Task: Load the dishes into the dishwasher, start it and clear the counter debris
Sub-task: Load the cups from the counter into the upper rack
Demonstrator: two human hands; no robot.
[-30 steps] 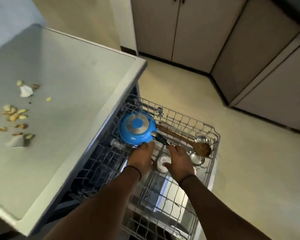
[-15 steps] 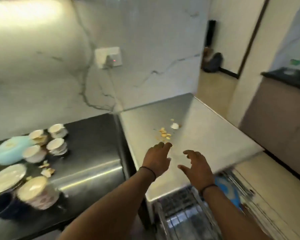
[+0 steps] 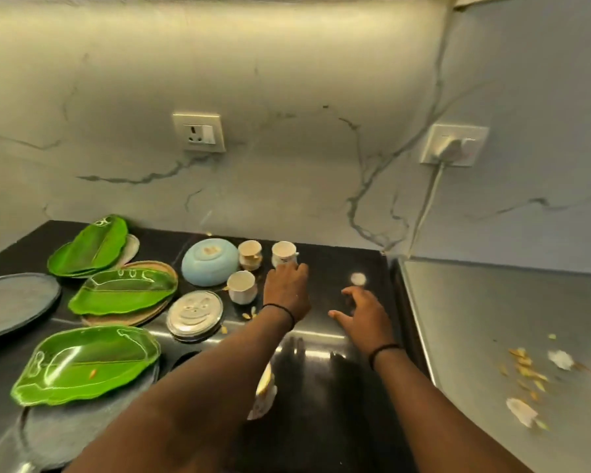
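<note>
The left hand point(image 3: 286, 289) reaches over the black worktop point(image 3: 325, 387), and its fingers point(image 3: 296, 269) touch the lower side of a white cup point(image 3: 283, 253) near the wall; if they already grip the cup, I cannot tell, because the back of the hand hides them. The right hand point(image 3: 364, 317) hovers over the worktop to the right of it, with the fingers point(image 3: 352, 292) spread and relaxed, holding nothing. Just beyond these fingers lies a small white round spot point(image 3: 358, 278), too blurred to name. To the left of the left fingers stand two more white cups point(image 3: 249, 255), one behind the other, and beside them a light blue bowl point(image 3: 209, 262) lies upside down. Nearer, left of the left wrist, there is a round steel lid point(image 3: 194, 314). Further left lie green leaf-shaped plates point(image 3: 85, 361), some of them on brown and grey round plates point(image 3: 12, 303). Far to the right of the right fingers, on the steel top point(image 3: 492, 319), lie yellowish peels and white scraps point(image 3: 526, 370). A plug point(image 3: 453, 145) sits in the wall socket above.
</note>
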